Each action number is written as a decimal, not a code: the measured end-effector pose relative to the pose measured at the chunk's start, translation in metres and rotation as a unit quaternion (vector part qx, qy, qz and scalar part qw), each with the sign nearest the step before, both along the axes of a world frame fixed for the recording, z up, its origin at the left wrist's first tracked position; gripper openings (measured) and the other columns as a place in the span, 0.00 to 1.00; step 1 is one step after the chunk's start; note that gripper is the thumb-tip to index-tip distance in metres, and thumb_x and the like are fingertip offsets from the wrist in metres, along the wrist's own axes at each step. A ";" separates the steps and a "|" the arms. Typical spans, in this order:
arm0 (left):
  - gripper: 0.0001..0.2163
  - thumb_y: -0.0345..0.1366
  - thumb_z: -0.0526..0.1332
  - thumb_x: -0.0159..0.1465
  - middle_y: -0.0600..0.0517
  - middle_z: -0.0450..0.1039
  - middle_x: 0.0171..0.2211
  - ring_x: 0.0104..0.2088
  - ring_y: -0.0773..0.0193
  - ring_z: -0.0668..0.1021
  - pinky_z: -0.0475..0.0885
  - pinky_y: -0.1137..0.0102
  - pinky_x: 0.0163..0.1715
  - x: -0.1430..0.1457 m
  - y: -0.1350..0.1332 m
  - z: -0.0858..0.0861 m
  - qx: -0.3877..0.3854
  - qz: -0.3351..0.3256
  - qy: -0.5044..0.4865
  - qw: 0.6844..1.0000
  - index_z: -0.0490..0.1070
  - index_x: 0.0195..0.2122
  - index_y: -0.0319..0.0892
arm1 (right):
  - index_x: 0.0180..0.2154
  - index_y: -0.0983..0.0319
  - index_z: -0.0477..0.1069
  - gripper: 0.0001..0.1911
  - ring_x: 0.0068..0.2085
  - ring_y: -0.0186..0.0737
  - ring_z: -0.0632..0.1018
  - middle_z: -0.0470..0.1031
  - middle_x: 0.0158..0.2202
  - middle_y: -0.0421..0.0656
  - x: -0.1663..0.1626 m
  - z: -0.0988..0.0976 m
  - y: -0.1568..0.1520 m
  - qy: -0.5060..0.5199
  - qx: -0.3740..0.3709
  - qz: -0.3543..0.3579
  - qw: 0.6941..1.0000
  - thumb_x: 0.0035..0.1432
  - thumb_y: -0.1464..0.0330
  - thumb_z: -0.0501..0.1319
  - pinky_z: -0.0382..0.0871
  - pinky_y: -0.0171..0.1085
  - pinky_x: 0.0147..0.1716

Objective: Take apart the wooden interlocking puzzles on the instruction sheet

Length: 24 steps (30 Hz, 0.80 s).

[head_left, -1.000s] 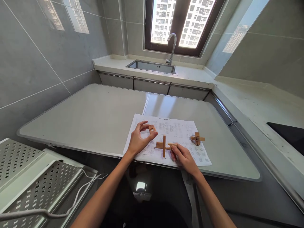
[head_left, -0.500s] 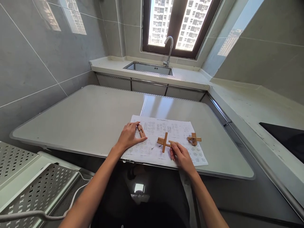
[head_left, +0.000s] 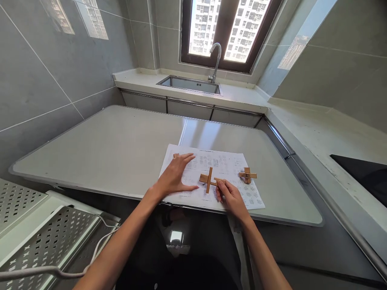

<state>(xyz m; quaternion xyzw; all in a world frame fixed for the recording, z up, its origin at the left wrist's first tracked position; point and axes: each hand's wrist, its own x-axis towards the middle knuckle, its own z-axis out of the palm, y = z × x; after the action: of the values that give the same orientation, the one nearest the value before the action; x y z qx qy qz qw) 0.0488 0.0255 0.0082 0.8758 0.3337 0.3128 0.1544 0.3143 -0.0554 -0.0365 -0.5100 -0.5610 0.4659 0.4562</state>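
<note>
Your left hand point(head_left: 174, 174) lies flat and open, palm down, on the printed instruction sheet point(head_left: 193, 189), fingers spread and pointing toward the sink side. Nothing shows in its grasp; whether a piece lies under the palm cannot be told. Your right hand point(head_left: 230, 195) is closed in a pinch on the right-hand arm of the wooden cross assembly point(head_left: 209, 179), thumb and fingertips gripping the end of that bar. The cross sits on the sheet between your two hands, one bar running sideways and the other crossing it near the middle. A second, smaller wooden cross piece point(head_left: 247, 175), with a dark mark on its top face, rests on the sheet's right part, near your right hand but apart from it. The sheet lies at the near edge of the grey folding table point(head_left: 121, 145). Beyond the table run a counter with a steel sink point(head_left: 190, 84) and a curved faucet point(head_left: 215, 60) under the window. A perforated metal rack point(head_left: 45, 225) stands at your lower left.
</note>
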 end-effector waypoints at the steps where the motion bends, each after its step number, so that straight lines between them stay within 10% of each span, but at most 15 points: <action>1: 0.49 0.53 0.75 0.56 0.39 0.58 0.72 0.71 0.42 0.63 0.59 0.47 0.71 0.008 -0.006 0.002 -0.008 -0.028 0.000 1.000 0.51 0.73 0.48 | 0.31 0.58 0.69 0.26 0.27 0.37 0.68 0.68 0.25 0.38 0.000 0.000 0.000 0.001 -0.001 0.000 1.000 0.71 0.45 0.55 0.65 0.39 0.31; 24: 0.40 0.38 0.74 0.56 0.45 0.68 0.67 0.67 0.45 0.71 0.66 0.50 0.67 0.053 -0.022 0.010 -0.105 -0.089 -0.033 0.990 0.61 0.69 0.51 | 0.29 0.57 0.65 0.26 0.25 0.36 0.67 0.66 0.23 0.37 0.001 -0.001 0.000 0.061 -0.006 -0.011 0.998 0.70 0.44 0.56 0.66 0.38 0.28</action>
<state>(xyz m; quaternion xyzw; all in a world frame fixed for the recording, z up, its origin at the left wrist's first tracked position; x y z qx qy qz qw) 0.1020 0.0031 0.0184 0.8702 0.2801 0.2894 0.2837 0.3158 -0.0550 -0.0378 -0.4897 -0.5238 0.4947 0.4910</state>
